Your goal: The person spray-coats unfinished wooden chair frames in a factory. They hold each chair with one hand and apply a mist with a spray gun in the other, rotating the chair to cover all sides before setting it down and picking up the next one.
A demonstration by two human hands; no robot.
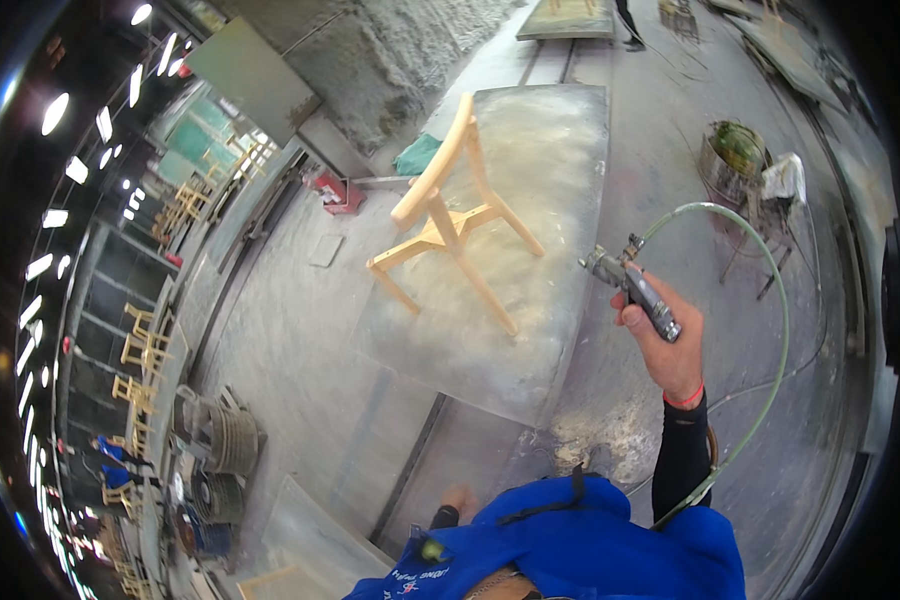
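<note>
The right hand (667, 345) is wrapped around the grip of a grey metal spray gun (632, 283), nozzle aimed at the pale wooden chair (453, 220) that stands a little way off; the left hand is out of view, hidden below the blue shirt (570, 545). Under the chair lies a broad flat platform (545, 180), its surface dulled and mottled with old overspray. The chair itself is bare, smooth wood with a curved back rail and slim tapered legs. Behind the chair stands a round drum (735, 160) draped with a rag. A thin, glossy green hose (770, 330) loops from the gun back toward the body; I judge it could drag or snag and jerk the spray off the chair.
</note>
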